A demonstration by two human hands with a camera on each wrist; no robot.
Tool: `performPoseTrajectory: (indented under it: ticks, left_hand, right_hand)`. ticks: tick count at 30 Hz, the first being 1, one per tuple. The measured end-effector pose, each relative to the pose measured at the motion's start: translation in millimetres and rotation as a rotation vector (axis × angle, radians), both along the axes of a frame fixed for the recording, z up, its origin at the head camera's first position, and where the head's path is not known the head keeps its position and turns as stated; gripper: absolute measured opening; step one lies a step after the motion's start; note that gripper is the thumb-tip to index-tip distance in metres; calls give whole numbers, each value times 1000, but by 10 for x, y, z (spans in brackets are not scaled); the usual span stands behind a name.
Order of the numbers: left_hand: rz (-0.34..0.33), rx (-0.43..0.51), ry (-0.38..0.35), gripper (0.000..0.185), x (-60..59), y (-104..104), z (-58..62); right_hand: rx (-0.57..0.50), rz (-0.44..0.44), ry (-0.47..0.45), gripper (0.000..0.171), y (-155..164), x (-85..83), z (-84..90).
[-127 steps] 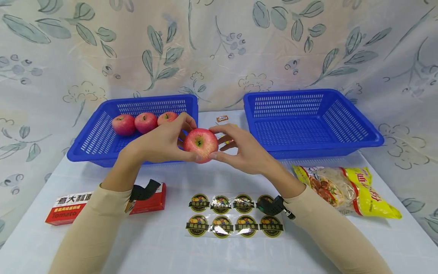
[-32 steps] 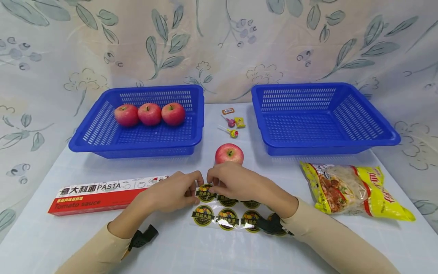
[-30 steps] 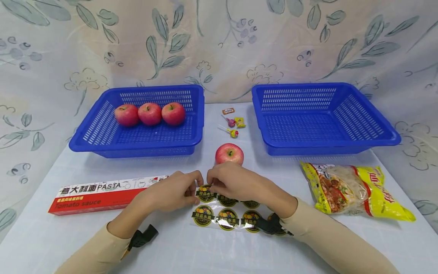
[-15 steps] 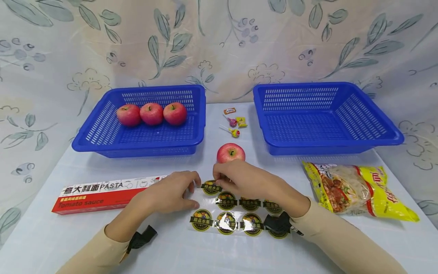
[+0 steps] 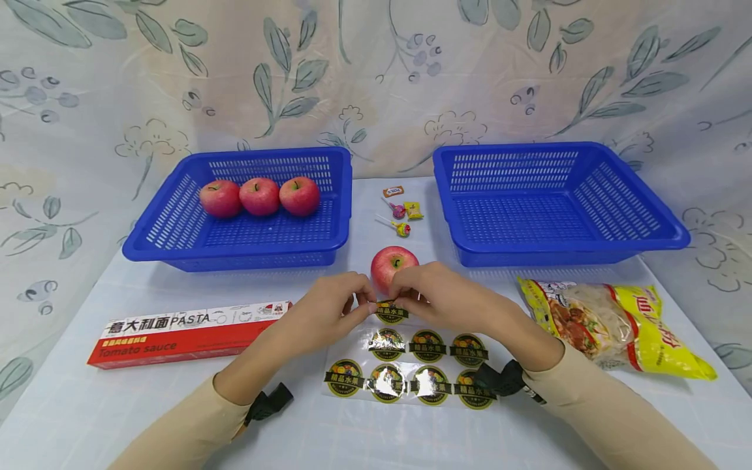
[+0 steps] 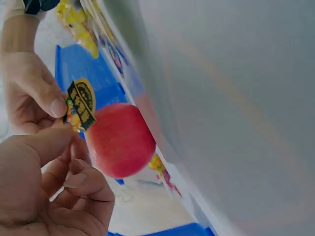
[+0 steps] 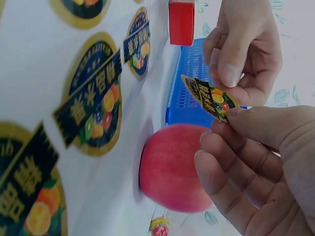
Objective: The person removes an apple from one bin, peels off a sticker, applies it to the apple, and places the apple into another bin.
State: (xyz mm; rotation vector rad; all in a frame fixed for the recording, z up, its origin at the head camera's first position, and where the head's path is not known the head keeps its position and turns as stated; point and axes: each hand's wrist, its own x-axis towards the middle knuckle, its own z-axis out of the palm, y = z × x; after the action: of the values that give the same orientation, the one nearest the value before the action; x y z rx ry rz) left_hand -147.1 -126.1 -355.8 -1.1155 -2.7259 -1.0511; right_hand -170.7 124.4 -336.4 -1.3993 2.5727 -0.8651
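Both hands are pinching one round sticker [image 5: 391,311] between thumb and fingertips, the left hand [image 5: 331,310] and the right hand [image 5: 437,301] meeting just in front of the loose apple [image 5: 392,264], which they are partly hiding from the head view. Seven stickers are still sitting on the sticker sheet [image 5: 352,352], whose right end is lying under the right wrist strap [image 5: 499,378]

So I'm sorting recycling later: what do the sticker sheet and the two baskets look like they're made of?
The sticker sheet looks like glossy plastic film or coated paper, going by the white glare on its labels; which one is unclear. The left basket and right basket look like moulded blue plastic, smooth-rimmed, with slotted walls.
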Motion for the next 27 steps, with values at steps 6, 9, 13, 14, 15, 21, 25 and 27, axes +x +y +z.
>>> performPoseTrajectory:
  ticks: [6,9,13,14,15,21,25,27]
  left_hand:
    - [27,-11,20,7,-40,87,-5]
    - [34,-31,26,4,-75,121,18]
    - [67,-83,81,3,-121,175,46]
    - [79,-97,103,3,-129,189,50]
    - [93,-112,129,4,-137,203,49]
    - [154,-147,227,8,-176,262,28]
    - [158,-151,228,9,-220,281,23]
    - [161,-159,227,9,-245,287,21]
  right_hand:
    - [-12,-6,-5,10,62,-39,-14]
    - [-33,-10,4,9,79,-71,-27]
    - [-78,-47,47,8,89,-122,-44]
    - [-86,-57,64,7,91,-137,-53]
    - [-93,-66,81,7,90,-149,-59]
    - [-91,-98,163,6,86,-202,-105]
    - [-80,-126,203,5,81,-212,-127]
    - [-85,-144,208,5,79,-215,-137]
